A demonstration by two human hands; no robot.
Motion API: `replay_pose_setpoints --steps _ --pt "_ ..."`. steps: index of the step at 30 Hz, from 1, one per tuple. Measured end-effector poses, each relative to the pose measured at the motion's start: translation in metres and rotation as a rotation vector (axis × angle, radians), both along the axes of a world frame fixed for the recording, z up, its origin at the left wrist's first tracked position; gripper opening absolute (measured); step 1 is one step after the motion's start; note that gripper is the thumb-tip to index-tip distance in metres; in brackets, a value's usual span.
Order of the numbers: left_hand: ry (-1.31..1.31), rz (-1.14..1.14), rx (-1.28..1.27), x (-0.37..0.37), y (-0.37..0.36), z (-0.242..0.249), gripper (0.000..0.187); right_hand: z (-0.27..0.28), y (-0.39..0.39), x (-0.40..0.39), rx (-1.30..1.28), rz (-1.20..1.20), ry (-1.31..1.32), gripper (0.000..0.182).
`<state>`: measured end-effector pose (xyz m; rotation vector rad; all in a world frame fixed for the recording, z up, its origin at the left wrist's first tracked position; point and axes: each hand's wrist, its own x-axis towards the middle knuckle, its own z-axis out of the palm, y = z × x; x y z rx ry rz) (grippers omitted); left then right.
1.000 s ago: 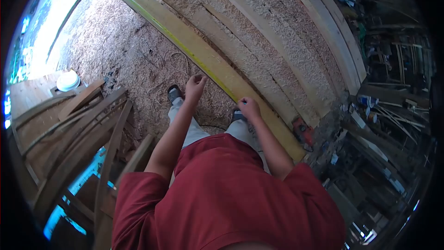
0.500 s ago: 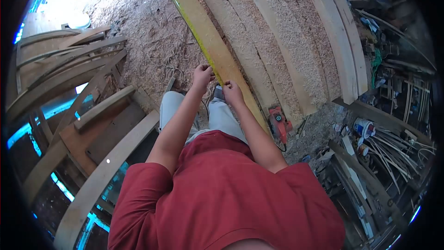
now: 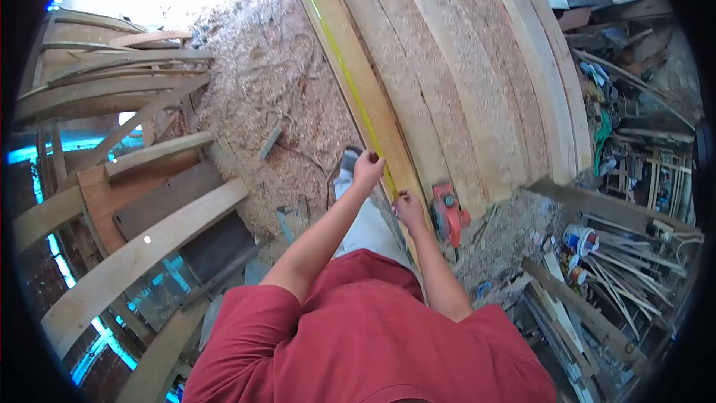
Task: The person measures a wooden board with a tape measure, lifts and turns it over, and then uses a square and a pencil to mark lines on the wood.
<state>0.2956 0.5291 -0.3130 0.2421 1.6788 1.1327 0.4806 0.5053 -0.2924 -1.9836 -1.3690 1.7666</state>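
Yellow tape (image 3: 347,75) lies along a long plank (image 3: 378,116) in the head view, running away from the grip toward the upper left. Right hand (image 3: 409,209) is pinching the tape at its near end. Left hand (image 3: 368,171) is curled beside the tape, farther along; whether its fingers grip it cannot be told. Red power tool (image 3: 450,215) sits just right of the right hand. Far ends of tape and plank are cut off at the top edge; fingers hide the tape's near tip.
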Motion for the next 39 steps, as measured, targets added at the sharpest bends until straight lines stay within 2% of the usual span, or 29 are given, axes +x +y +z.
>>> replay_pose_setpoints --steps 2,3,4,6,8,11,13,18,22,26,28,33,39 --pt "0.033 -0.037 0.082 0.028 -0.025 -0.013 0.021 -0.027 -0.026 0.033 0.198 0.069 -0.052 0.020" --pt "0.031 -0.084 0.101 0.039 -0.038 -0.013 0.022 -0.010 -0.033 0.042 0.074 -0.015 0.037 0.021" --pt "-0.049 -0.073 0.106 0.051 -0.050 -0.013 0.025 -0.020 -0.046 0.058 0.136 0.038 -0.025 0.020" --pt "-0.137 -0.063 0.110 0.083 -0.083 -0.005 0.029 0.009 -0.062 0.076 0.010 -0.007 0.064 0.019" --pt "-0.202 -0.090 0.035 0.106 -0.104 0.005 0.029 0.004 -0.080 0.103 0.003 -0.017 0.067 0.019" --pt "-0.270 -0.078 0.080 0.147 -0.142 -0.002 0.037 0.012 -0.109 0.137 -0.046 -0.032 0.072 0.018" --pt "-0.315 -0.055 0.106 0.174 -0.163 -0.011 0.036 0.008 -0.131 0.161 -0.063 -0.081 0.111 0.017" --pt "-0.227 -0.022 0.064 0.228 -0.190 -0.020 0.030 -0.010 -0.173 0.224 -0.053 -0.110 0.099 0.017" --pt "-0.146 -0.003 0.050 0.265 -0.201 -0.029 0.024 -0.058 -0.212 0.297 0.036 -0.199 0.122 0.014" --pt "0.003 0.001 -0.013 0.283 -0.197 -0.066 0.018 -0.082 -0.248 0.355 0.054 -0.059 -0.039 0.008" --pt "0.061 0.010 -0.022 0.290 -0.197 -0.082 0.018 -0.085 -0.256 0.358 0.053 -0.120 0.054 0.010" --pt "0.262 0.076 -0.005 0.306 -0.204 -0.132 0.021 -0.116 -0.275 0.375 -0.003 -0.127 0.024 0.013" --pt "0.328 0.062 -0.060 0.325 -0.218 -0.137 0.023 -0.138 -0.305 0.423 -0.143 -0.125 0.025 0.014"
